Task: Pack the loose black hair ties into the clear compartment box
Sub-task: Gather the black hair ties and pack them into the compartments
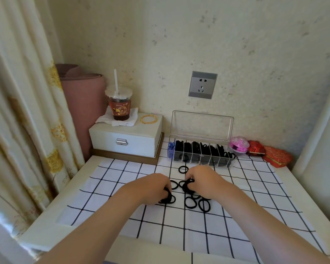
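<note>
Several loose black hair ties [190,202] lie on the white checked cloth in the middle of the table. My left hand [152,185] grips a small bunch of them at its fingertips. Just to its right, my right hand [204,180] holds another bunch of ties, curled over them. One single tie [183,169] lies alone between my hands and the clear compartment box [200,155]. The box stands at the back with its lid [201,123] raised against the wall, and most compartments are packed with black ties. Blue ties fill its left end.
A white jewellery box [126,138] at the back left carries an iced drink with a straw [120,105] and gold bangles [149,119]. A pink case [238,144] and red boxes [276,156] sit right of the compartment box. A curtain hangs on the left.
</note>
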A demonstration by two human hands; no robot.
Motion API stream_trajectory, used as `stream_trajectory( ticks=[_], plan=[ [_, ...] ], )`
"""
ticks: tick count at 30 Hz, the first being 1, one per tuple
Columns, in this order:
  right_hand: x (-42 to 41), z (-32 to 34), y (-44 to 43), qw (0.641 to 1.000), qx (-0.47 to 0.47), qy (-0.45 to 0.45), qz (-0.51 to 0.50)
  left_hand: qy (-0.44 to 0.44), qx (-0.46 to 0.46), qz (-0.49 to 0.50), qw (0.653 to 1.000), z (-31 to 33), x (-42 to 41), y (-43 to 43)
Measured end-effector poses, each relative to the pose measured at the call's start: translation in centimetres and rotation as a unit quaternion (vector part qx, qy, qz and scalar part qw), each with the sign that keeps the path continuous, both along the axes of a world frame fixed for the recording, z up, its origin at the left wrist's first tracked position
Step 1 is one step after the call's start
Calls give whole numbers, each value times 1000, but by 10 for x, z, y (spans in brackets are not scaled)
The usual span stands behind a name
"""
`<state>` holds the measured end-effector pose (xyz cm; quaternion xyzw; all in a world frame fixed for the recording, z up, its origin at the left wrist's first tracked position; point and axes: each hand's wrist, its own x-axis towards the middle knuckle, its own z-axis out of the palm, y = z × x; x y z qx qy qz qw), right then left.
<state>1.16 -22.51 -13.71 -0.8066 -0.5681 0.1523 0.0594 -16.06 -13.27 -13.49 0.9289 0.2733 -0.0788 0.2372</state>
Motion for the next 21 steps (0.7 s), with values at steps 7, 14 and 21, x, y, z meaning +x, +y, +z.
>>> stream_trajectory(
  ticks=[7,14,21],
  plan=[
    [11,7,-2,994,25,104,-34,-165,-98,126,973,2,4,14],
    [15,34,-18,931,114,338,-84,-248,-177,210,929,0,21,10],
    [7,32,-22,875,135,456,-92,-238,-244,173,924,7,44,-5]
  ],
)
